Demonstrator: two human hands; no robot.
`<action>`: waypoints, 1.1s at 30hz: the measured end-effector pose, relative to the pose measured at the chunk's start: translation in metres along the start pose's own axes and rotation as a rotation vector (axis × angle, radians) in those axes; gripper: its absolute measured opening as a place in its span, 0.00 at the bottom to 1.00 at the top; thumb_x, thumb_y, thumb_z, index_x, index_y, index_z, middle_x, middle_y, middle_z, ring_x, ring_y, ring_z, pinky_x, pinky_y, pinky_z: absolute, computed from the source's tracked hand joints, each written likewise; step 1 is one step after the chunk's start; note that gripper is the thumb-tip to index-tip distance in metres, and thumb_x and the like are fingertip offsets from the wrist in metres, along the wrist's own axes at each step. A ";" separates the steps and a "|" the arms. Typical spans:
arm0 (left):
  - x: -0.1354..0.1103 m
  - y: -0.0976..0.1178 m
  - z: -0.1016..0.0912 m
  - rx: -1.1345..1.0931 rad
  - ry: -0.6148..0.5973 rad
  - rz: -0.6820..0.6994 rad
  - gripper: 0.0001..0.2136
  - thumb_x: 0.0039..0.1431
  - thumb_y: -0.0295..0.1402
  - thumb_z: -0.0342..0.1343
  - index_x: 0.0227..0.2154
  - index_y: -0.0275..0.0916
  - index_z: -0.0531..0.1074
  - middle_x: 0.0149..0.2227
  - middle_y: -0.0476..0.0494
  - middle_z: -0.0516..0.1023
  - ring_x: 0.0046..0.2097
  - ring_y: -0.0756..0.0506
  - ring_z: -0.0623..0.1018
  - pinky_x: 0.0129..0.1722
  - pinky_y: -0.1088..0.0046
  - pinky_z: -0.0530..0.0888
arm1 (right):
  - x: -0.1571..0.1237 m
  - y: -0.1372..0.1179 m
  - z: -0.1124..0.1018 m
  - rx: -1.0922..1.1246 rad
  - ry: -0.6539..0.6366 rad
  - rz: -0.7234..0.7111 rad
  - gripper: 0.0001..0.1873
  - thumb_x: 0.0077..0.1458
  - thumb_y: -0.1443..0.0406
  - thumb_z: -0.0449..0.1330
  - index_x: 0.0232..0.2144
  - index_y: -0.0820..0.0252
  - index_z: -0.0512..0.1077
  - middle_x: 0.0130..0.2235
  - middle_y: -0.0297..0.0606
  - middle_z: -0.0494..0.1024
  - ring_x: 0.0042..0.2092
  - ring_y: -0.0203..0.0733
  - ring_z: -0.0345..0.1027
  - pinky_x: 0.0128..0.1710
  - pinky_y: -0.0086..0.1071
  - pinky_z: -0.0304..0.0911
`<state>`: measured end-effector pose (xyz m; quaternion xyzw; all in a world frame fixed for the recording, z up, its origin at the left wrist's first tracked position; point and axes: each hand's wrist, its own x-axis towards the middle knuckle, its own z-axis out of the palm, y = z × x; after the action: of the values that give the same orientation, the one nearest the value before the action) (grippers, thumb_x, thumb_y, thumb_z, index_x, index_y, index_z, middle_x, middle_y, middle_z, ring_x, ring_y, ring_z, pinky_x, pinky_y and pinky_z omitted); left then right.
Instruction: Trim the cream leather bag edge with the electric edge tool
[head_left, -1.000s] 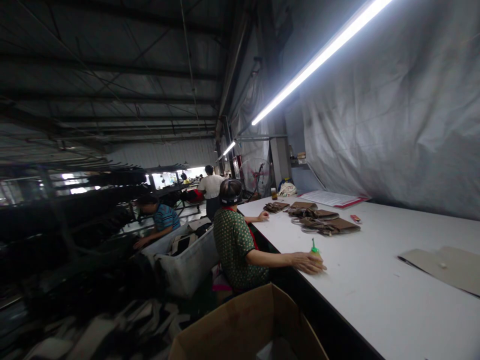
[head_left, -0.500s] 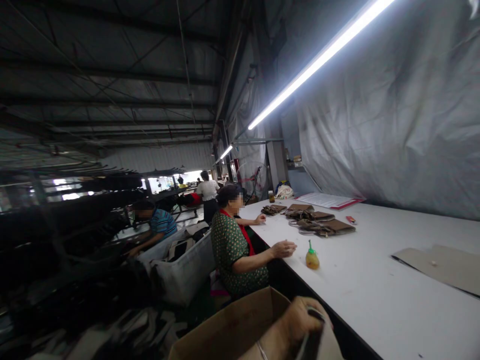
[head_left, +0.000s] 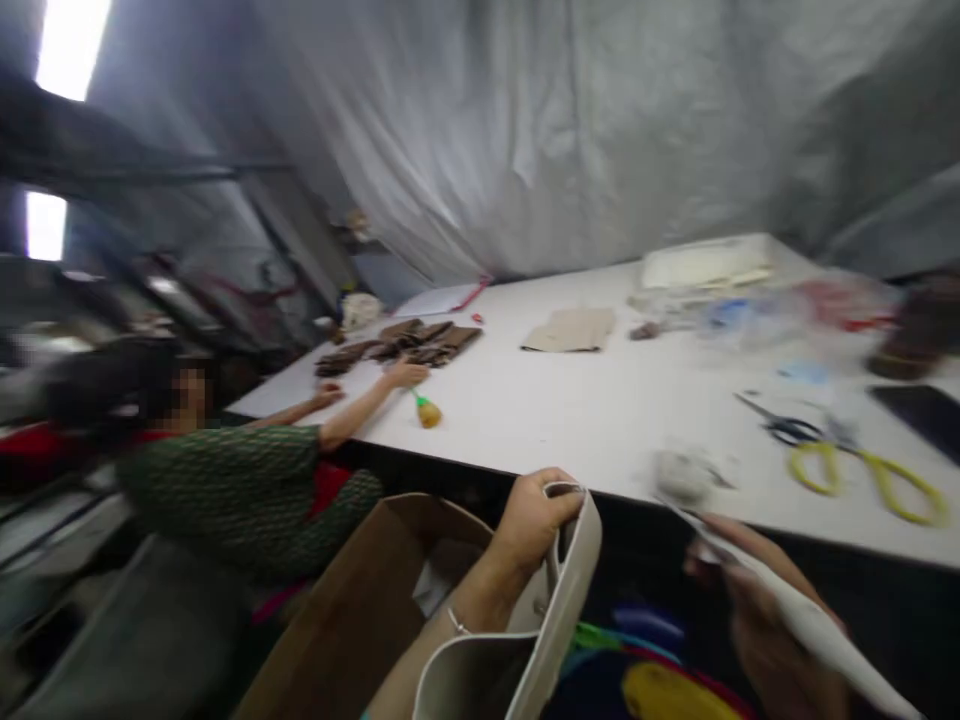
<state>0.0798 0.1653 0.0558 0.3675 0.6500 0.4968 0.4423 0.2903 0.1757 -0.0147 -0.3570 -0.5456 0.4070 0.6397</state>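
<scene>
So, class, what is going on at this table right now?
The wearer's left hand grips the rim of a cream bag beside a cardboard box; the right hand holds a blurred white tool. A seated co-worker reaches toward brown pieces on the white table, near a small bottle.

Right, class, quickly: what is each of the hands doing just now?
Left hand: closed on the cream bag at its rim.
Right hand: closed around a blurred white stick-like object.
</scene>
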 end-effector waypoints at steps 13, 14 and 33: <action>0.038 -0.048 0.067 0.160 -0.378 -0.250 0.12 0.44 0.39 0.69 0.28 0.35 0.81 0.28 0.45 0.80 0.32 0.46 0.76 0.37 0.71 0.71 | 0.028 0.056 -0.052 -0.230 0.310 0.269 0.16 0.67 0.52 0.62 0.44 0.58 0.75 0.34 0.36 0.81 0.32 0.40 0.75 0.34 0.33 0.74; 0.040 -0.047 0.067 0.153 -0.329 -0.253 0.12 0.44 0.39 0.70 0.28 0.35 0.81 0.28 0.45 0.80 0.32 0.46 0.76 0.37 0.71 0.71 | 0.031 0.060 -0.052 -0.238 0.299 0.271 0.16 0.67 0.52 0.62 0.44 0.58 0.76 0.34 0.36 0.81 0.33 0.40 0.75 0.35 0.33 0.74; 0.054 -0.046 0.071 0.393 -0.321 -0.217 0.10 0.49 0.38 0.63 0.30 0.37 0.82 0.31 0.43 0.84 0.35 0.43 0.79 0.38 0.70 0.73 | 0.064 0.086 -0.036 -0.428 0.006 0.081 0.09 0.66 0.58 0.64 0.44 0.55 0.76 0.43 0.39 0.82 0.44 0.45 0.78 0.50 0.39 0.73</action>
<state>0.1264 0.2268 -0.0087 0.4486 0.6909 0.2463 0.5107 0.3194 0.2694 -0.0716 -0.5077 -0.6027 0.3062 0.5341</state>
